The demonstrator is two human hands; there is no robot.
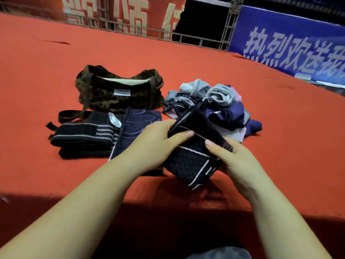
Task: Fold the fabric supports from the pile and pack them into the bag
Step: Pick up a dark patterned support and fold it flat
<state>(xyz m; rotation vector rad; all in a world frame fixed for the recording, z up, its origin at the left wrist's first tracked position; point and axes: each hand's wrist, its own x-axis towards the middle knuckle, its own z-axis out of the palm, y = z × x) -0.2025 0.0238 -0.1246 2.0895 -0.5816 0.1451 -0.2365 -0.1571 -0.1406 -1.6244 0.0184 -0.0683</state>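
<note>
Both hands held one black fabric support (192, 157) with thin white stripes, lifted slightly off the red carpet (242, 94) near its front edge. The left hand (155, 144) gripped the support's upper left edge, thumb laid across the top of the cloth and fingers tucked beneath it. The right hand (235, 157) gripped the right edge, thumb on top, the fingers hidden behind the cloth. The upper part of the support was bent over toward the pile, so the piece stood partly folded.

The pile (211, 107) of loose supports, grey, purple and black, lay on the carpet just behind and to the right of the hands. The leopard-print bag (104, 98) sat to the left of the pile, mouth open, pale lining showing, one strap trailing forward onto the carpet. In front of the bag lay two flat pieces side by side and touching: a black band (82, 141) with grey stripes, and a dark purple-patterned support (136, 124), partly covered by the left hand.

A blue banner (291, 45) and a red banner (119, 15) with large characters stood behind the carpet.
</note>
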